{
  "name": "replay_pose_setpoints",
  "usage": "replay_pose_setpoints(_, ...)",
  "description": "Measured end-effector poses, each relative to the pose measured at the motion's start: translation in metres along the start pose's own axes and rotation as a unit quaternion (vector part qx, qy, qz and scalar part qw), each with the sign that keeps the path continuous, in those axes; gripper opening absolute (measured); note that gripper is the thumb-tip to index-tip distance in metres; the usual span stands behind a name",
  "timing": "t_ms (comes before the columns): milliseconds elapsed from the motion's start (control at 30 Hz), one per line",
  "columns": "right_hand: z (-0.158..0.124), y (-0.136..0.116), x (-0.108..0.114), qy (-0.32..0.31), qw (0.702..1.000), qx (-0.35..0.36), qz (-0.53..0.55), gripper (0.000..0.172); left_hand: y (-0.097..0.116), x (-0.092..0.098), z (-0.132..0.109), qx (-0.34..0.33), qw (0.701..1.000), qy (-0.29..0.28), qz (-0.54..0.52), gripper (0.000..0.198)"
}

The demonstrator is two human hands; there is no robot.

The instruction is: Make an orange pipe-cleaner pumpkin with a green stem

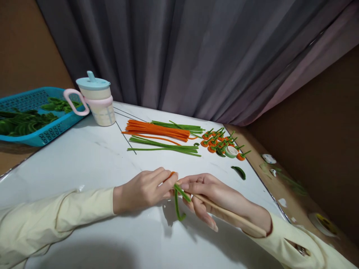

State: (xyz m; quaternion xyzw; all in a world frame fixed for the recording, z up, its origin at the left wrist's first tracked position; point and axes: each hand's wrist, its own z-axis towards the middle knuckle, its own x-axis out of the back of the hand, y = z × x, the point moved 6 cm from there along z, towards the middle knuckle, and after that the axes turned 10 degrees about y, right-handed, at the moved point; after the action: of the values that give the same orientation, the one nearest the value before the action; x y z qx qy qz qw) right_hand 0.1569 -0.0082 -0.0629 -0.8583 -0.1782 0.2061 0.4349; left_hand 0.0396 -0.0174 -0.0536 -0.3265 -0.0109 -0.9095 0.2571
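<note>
My left hand (147, 186) is closed in a pinch, with a bit of orange pipe cleaner (172, 174) showing between its fingers. A green pipe cleaner (176, 203) hangs bent between my two hands, its lower end curled. My right hand (214, 188) grips a light wooden stick (232, 215) that runs back along the palm to the wrist. The stick's tip meets the green pipe cleaner near the left fingertips. How the green and orange pieces are joined is hidden by the fingers.
Beyond my hands lie orange pipe cleaners (157, 129) and green pipe cleaners (165, 145). Several small orange pumpkin shapes with green stems (213, 142) surround a small round tub (231, 151). A lidded cup (102, 108) and a blue basket (53, 129) with green pieces stand left. A tape roll (322, 225) lies right.
</note>
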Motion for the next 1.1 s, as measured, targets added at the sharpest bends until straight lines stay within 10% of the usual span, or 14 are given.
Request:
replay_pose_setpoints(667, -0.003, 0.010, 0.004, -0.009, 1.000, -0.003, 0.024, 0.027, -0.007, 0.004, -0.001, 0.037, 0.981, 0.046, -0.184, 0.028)
replay_pose_setpoints(1100, -0.002, 0.005, -0.005, 0.002, 0.998, 0.065, -0.007, 0.035, -0.026, -0.012, -0.007, 0.347, 0.869, 0.043, -0.349, 0.018)
